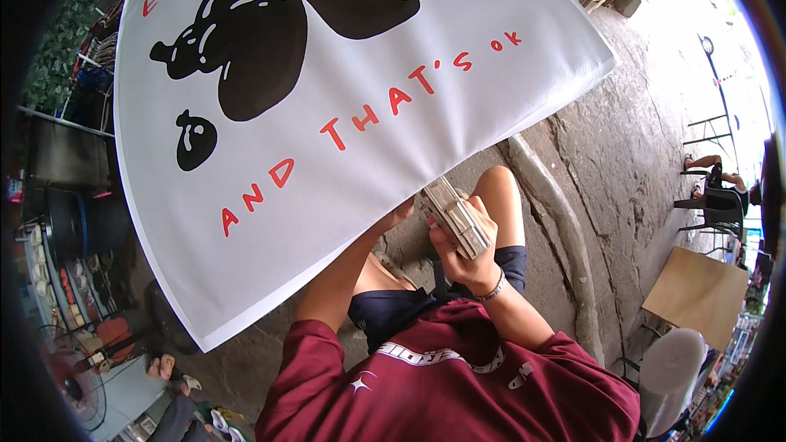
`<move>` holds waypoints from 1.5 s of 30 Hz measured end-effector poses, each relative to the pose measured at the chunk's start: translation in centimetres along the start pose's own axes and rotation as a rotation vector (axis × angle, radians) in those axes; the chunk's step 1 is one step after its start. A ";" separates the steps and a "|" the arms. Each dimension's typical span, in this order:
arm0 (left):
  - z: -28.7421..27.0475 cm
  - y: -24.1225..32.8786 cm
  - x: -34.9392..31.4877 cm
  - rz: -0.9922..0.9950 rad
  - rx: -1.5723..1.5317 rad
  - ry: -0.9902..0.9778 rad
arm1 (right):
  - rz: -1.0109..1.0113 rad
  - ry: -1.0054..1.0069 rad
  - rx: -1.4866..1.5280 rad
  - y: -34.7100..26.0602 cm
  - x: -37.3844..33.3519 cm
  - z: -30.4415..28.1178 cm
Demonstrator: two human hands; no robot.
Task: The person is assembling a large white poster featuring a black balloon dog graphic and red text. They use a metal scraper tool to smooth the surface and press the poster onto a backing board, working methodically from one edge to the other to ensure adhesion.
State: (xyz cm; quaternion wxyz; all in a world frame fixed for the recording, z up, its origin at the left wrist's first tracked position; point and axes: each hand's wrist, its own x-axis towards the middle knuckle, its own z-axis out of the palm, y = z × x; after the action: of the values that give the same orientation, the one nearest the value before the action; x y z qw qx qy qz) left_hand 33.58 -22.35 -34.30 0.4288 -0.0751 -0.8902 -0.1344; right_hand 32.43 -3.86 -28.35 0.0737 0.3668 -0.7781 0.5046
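A large white printed sheet (270, 262) with black balloon-like shapes and red hand-drawn lettering spreads across the upper left and middle. My left hand (399, 215) reaches to the sheet's near edge, where its fingers disappear underneath. Just right of it, my right hand (468, 239) is closed around a pale, worn, boxy tool with long ridges (457, 217), which looks like a hand staple gun. The tool's far end meets the sheet's edge and is partly hidden there. Both forearms come up from maroon sleeves, and a bracelet (492, 286) circles my right wrist.
Cracked concrete (606, 196) with a raised curb (565, 237) lies to the right. Further right are a wooden board (696, 295), a white round stool top (673, 360) and a person on a dark chair (720, 203). A fan (78, 389) and cluttered shelves stand left; another person's legs show lower left.
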 end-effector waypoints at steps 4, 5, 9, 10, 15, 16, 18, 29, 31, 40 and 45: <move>0.1 0.1 0.0 -0.001 0.011 0.032 | -0.007 0.004 -0.010 0.1 0.0 0.1; 0.1 0.1 0.0 0.031 0.070 0.043 | -0.009 0.004 -0.013 0.1 0.0 0.0; 0.3 0.2 -0.4 0.062 0.138 0.020 | -0.015 0.029 0.007 0.3 0.2 0.1; 0.4 0.2 -0.3 0.053 0.126 0.019 | -0.016 0.030 0.011 0.3 0.2 0.0; -0.4 0.6 0.0 0.017 0.122 -0.084 | -0.036 0.034 0.000 0.4 0.5 0.0; -0.5 0.8 0.2 -0.054 0.032 -0.103 | -0.037 0.032 -0.006 0.5 0.5 0.0; -0.3 0.8 -0.2 -0.122 -0.061 -0.136 | -0.041 0.029 -0.016 0.6 0.5 0.0; 0.7 0.5 -1.4 -0.069 0.052 -0.090 | -0.065 0.050 -0.037 0.6 0.9 0.1; 0.7 0.4 -1.1 0.029 0.135 -0.024 | -0.078 0.042 -0.060 0.8 1.0 0.1; 0.3 0.7 -1.0 -0.016 0.110 -0.109 | -0.098 0.080 -0.011 1.3 0.9 0.6; 0.3 0.6 -1.3 0.005 0.110 -0.163 | -0.109 0.093 0.026 1.7 0.8 0.7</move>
State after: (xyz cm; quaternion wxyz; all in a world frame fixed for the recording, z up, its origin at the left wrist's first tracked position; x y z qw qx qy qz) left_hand 34.34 -21.75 -35.36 0.3586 -0.0642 -0.9280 -0.0776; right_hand 30.89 -4.45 -29.52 0.1321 0.3857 -0.7461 0.5264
